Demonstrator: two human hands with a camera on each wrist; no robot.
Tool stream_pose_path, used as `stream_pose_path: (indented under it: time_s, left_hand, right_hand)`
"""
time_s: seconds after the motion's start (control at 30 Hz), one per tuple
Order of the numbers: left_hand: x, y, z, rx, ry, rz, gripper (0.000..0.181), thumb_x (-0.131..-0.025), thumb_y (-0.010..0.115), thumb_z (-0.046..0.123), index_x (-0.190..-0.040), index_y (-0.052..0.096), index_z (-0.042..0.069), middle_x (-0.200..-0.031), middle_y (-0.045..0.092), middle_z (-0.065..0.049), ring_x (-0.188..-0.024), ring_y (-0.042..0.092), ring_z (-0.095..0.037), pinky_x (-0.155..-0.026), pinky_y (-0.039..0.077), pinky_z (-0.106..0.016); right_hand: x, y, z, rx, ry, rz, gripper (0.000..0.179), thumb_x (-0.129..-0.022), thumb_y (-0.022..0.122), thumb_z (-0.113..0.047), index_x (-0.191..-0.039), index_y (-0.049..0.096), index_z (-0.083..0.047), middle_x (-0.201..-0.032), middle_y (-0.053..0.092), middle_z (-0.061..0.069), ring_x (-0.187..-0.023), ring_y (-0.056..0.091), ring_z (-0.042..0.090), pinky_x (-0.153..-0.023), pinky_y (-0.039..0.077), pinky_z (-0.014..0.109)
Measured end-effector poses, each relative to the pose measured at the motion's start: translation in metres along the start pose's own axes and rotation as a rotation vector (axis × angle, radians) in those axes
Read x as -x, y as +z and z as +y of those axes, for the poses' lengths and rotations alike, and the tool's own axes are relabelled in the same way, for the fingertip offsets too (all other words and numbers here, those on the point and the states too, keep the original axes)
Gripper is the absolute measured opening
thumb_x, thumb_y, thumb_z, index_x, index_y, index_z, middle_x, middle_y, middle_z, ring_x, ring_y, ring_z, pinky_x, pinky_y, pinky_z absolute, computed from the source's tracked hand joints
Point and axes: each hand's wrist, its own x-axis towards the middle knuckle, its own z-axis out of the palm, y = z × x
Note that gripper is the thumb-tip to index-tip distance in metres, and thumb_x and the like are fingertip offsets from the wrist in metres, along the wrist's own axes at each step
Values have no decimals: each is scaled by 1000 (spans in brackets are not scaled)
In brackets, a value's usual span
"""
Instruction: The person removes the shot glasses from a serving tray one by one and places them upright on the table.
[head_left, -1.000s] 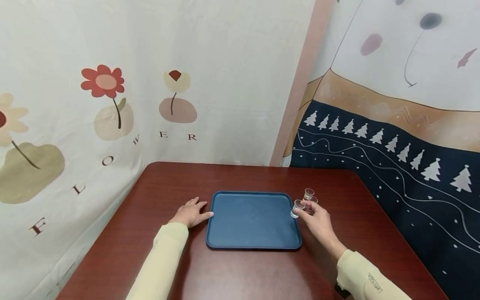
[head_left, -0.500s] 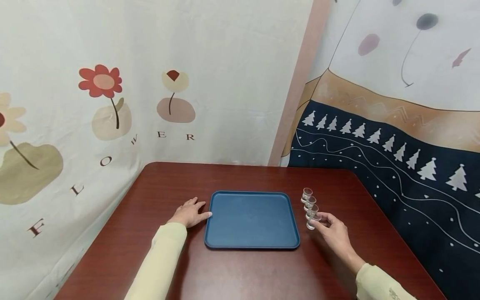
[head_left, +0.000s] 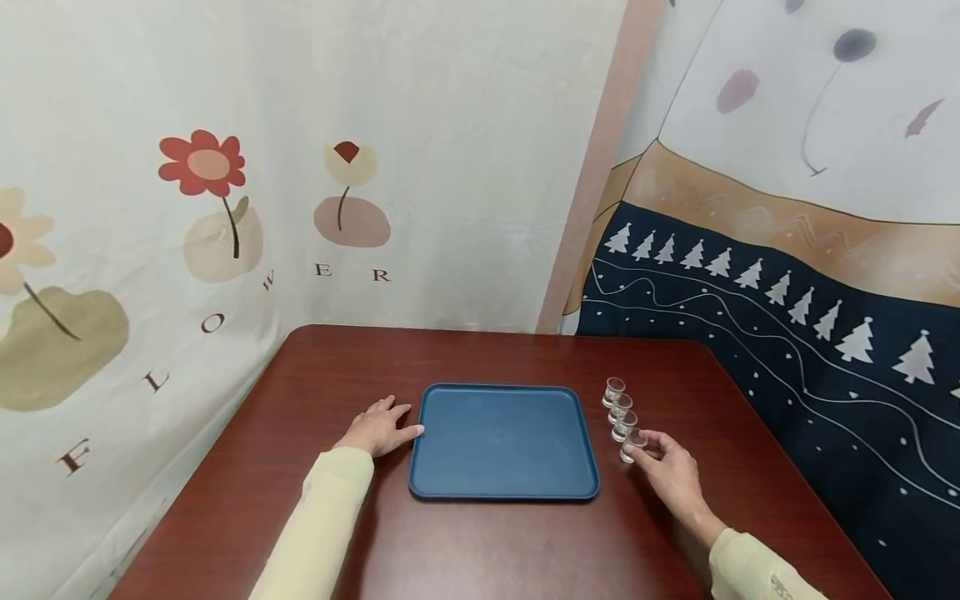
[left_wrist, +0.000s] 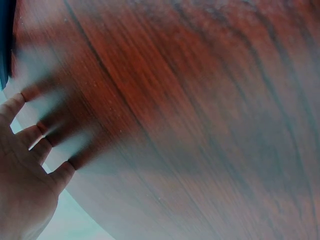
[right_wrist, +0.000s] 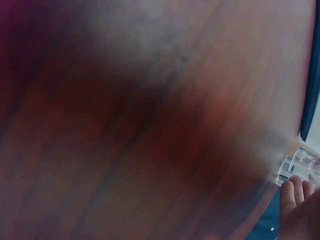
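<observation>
A blue rectangular tray (head_left: 504, 442) lies flat on the table. My left hand (head_left: 377, 427) rests spread on the wood at its left side, thumb touching the rim; the left wrist view shows the same hand (left_wrist: 25, 172) with its fingertips down. On the tray's right, several small clear shot glasses (head_left: 619, 407) stand upright in a row running toward me. With thumb and fingers my right hand (head_left: 675, 477) pinches the nearest shot glass (head_left: 628, 454), which is at the table surface. Part of a clear glass (right_wrist: 303, 161) shows beyond the fingers in the right wrist view.
The reddish-brown wooden table (head_left: 510, 550) reaches back to a pale curtain (head_left: 465, 167) with printed flowers. A dark blue printed cloth (head_left: 750, 350) hangs along its right side.
My right hand has brought a shot glass from beside the tray's right rim back and toward me, to the near end of the row. The left hand stays put.
</observation>
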Motion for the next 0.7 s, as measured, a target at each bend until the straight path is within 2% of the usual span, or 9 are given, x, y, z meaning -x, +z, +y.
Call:
stream_pose_path:
  time_s: [0.2, 0.4, 0.57, 0.7]
  left_hand:
    - [-3, 3, 1, -5, 8, 3, 70, -98, 55, 50, -150, 43, 4, -157, 25, -29, -145, 20, -47, -114, 18, -64]
    - [-3, 2, 5, -3, 14, -2, 69, -99, 55, 48, -150, 43, 4, -157, 25, -29, -145, 20, -47, -114, 18, -64]
    - [-5, 0, 8, -8, 11, -12, 69, -99, 56, 48, -150, 42, 4, -157, 25, -29, -145, 20, -47, -114, 18, -64]
    - [-7, -4, 10, -1, 11, -26, 71, -98, 57, 50, -150, 43, 5, -157, 25, -28, -145, 21, -47, -114, 19, -63]
  right_hand:
    - [-2, 0, 3, 20, 12, -1, 44, -89, 76, -28, -121, 65, 0, -108, 72, 18, -99, 69, 29, -77, 50, 25]
    - [1, -3, 7, 7, 40, -50, 55, -90, 76, -30, -131, 58, 3, -116, 68, 24, -106, 68, 34, -78, 51, 24]
    - [1, -9, 6, -27, 46, -60, 68, -90, 74, -35, -140, 50, 5, -124, 63, 26, -112, 65, 36, -76, 48, 15]
    - [-2, -17, 2, -49, 32, -43, 72, -91, 72, -39, -143, 47, 3, -130, 60, 26, -117, 62, 36, -75, 41, 6]
